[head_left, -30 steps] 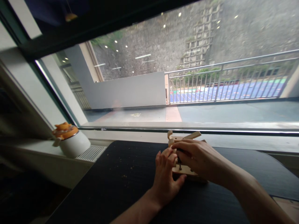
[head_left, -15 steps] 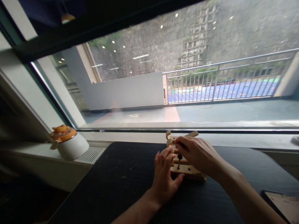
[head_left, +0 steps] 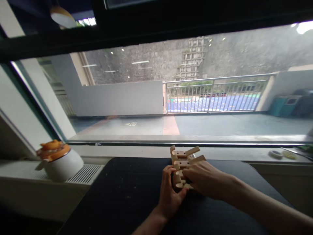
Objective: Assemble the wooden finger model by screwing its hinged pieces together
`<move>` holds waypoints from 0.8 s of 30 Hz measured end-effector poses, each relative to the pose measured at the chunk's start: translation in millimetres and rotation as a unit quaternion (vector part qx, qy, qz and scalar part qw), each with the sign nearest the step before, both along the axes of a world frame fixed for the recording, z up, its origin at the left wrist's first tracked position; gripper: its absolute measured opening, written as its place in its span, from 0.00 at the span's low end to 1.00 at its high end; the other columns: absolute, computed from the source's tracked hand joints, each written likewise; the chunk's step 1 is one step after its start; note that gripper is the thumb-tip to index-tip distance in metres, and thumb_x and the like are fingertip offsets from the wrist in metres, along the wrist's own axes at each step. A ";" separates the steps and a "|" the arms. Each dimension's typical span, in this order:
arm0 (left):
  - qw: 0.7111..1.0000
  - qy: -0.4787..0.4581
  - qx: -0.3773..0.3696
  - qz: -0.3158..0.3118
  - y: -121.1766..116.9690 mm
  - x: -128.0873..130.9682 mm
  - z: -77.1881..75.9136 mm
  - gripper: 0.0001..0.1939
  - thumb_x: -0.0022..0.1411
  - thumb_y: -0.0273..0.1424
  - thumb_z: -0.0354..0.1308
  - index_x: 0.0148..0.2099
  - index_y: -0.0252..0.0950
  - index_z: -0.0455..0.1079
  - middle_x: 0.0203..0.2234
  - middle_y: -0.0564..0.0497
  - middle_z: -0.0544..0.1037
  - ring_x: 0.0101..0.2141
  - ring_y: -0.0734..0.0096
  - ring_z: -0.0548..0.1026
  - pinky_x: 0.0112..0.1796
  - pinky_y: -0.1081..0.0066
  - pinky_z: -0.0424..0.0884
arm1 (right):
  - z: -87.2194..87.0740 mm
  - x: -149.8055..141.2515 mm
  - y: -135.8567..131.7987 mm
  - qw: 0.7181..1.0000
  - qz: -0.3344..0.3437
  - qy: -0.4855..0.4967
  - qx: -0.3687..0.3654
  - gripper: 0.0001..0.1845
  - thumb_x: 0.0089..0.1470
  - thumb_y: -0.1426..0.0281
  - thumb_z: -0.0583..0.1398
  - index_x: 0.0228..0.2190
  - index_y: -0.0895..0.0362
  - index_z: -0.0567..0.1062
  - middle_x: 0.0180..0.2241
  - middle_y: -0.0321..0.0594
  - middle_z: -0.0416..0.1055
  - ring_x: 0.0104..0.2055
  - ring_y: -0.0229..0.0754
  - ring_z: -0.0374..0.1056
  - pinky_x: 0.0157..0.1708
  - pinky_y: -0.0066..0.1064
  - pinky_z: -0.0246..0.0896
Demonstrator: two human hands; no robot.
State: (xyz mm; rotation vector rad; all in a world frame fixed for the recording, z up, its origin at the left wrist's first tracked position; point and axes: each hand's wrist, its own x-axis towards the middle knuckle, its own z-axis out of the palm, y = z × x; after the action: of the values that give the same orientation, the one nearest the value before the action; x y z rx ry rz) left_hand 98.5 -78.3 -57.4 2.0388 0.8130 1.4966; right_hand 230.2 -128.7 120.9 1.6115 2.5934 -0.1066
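Note:
A pale wooden assembly (head_left: 180,163) of slats with drilled holes and curved upright pieces lies on the table close to the window. My left hand (head_left: 169,189) grips its left side, thumb at the near edge and fingers along the curved pieces. Over the near end, my right hand (head_left: 204,178) is closed around a dark-handled screwdriver (head_left: 187,180). Its shaft and tip are mostly hidden by the fingers. Two angled wooden slats stick out on the right beyond my right hand. The assembly's near right part is covered by that hand.
The black table (head_left: 117,202) has small crumbs scattered at the left. On the left ledge stands a white pot (head_left: 65,166) with an orange animal-shaped lid, beside a vent grille (head_left: 84,173). A tape roll (head_left: 276,154) lies on the right windowsill, below the wide window.
My right hand has come down and nearer along the assembly, covering the screwdriver shaft that showed before. My left hand keeps its hold. The camera view has levelled and turned right.

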 end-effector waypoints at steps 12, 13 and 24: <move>0.994 -0.002 -0.099 -0.035 4.0 -2.5 -3.5 0.20 0.49 0.25 0.63 0.45 0.37 0.63 0.45 0.48 0.66 0.47 0.62 0.69 0.50 0.63 0.68 | 1.2 -5.2 26.2 0.999 -0.033 -0.035 0.022 0.08 0.49 0.72 0.55 0.27 0.58 0.75 0.27 0.44 0.75 0.30 0.47 0.70 0.25 0.30 0.49; 0.993 0.000 -0.111 -0.036 4.2 -2.6 -2.9 0.19 0.49 0.25 0.63 0.44 0.37 0.63 0.44 0.48 0.67 0.46 0.62 0.70 0.50 0.63 0.68 | -0.8 -3.1 27.1 0.998 -0.037 -0.039 0.025 0.10 0.51 0.71 0.54 0.27 0.58 0.75 0.27 0.45 0.75 0.30 0.48 0.70 0.24 0.31 0.49; 0.987 0.019 -0.155 -0.044 0.5 -10.1 7.1 0.19 0.47 0.23 0.62 0.44 0.37 0.68 0.47 0.47 0.69 0.48 0.60 0.70 0.51 0.63 0.67 | 1.2 0.3 21.9 0.993 0.059 -0.099 0.026 0.09 0.46 0.78 0.60 0.31 0.57 0.78 0.30 0.45 0.76 0.33 0.47 0.72 0.26 0.30 0.53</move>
State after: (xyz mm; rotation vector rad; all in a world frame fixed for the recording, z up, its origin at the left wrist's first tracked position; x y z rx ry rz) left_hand 88.4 -77.8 -50.3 1.8505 0.8955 1.2028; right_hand 230.5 -106.8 122.1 1.3991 2.5499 0.1231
